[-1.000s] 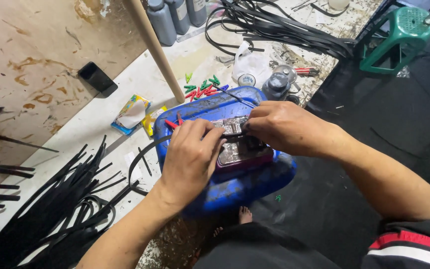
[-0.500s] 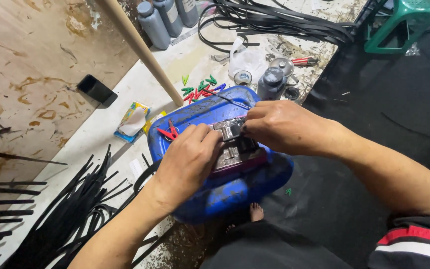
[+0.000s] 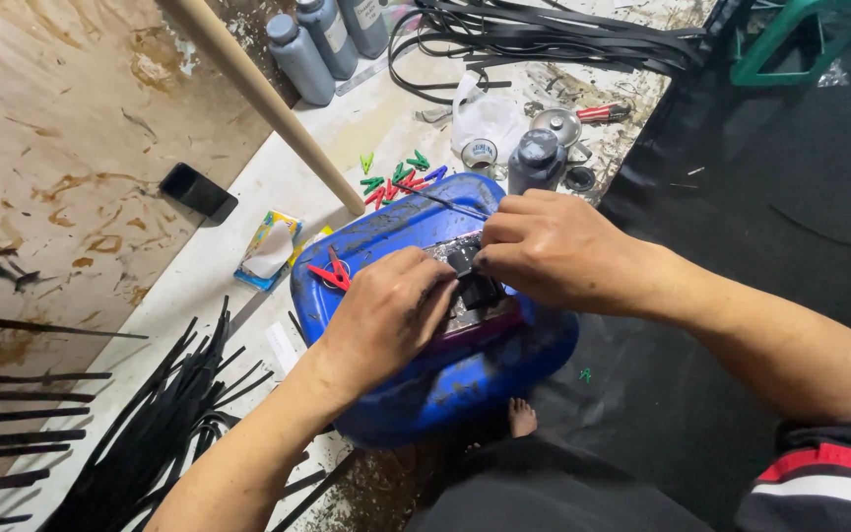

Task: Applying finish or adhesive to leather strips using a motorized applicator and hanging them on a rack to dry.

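Observation:
A blue plastic jerrycan (image 3: 445, 384) lies on its side in front of me. On top of it rests a small metal and black piece (image 3: 470, 286) on a purple block. My left hand (image 3: 386, 315) presses down on that piece, fingers curled over it. Fingertips of my right hand (image 3: 554, 251) pinch the black part of the piece from the right. A thin black strip (image 3: 440, 202) runs from the piece toward the far side. A red clip (image 3: 330, 274) lies on the jerrycan to the left of my left hand.
Coloured clips (image 3: 396, 179) lie beyond the jerrycan. Grey bottles (image 3: 307, 49) stand at the back, another (image 3: 536, 160) near metal lids. A wooden pole (image 3: 268, 99) leans across. Black strips (image 3: 160, 424) pile left and far back (image 3: 544, 34). A black phone (image 3: 197, 190), a green stool (image 3: 800, 39).
The view has shifted a little lower and closer. Both hands stay on the small piece, the fingers shifting slightly.

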